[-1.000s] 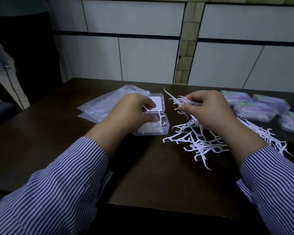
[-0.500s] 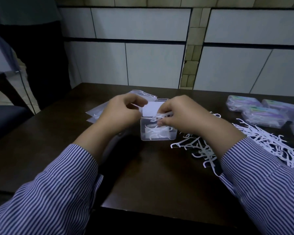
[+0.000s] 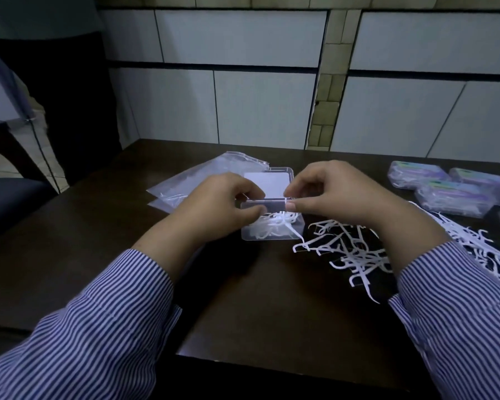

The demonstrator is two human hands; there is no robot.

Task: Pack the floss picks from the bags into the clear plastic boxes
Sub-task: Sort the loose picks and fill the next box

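The open clear box [image 3: 272, 226] sat on the dark table [image 3: 243, 298] right in front of you, its lid [image 3: 267, 183] folded back flat behind it and a small tangle of floss picks [image 3: 274, 223] already lying in its tray. Your left hand [image 3: 214, 209] curled against the box's left edge, thumb and forefinger at the rim, apparently to keep the light tray from sliding. Your right hand [image 3: 329, 194] hovered over the back right corner with thumb and forefinger pinched together; whether a pick was between them I could not tell.

The loose pile of picks [image 3: 358, 252] lay just to the right of the box, within easy reach of that hand, which probably explained why it was spread there. The flattened bags [image 3: 202, 180] lay behind your left hand, looking nearly spent. Several closed, filled boxes [image 3: 451, 189] stood apart at the far right, out of the working area.
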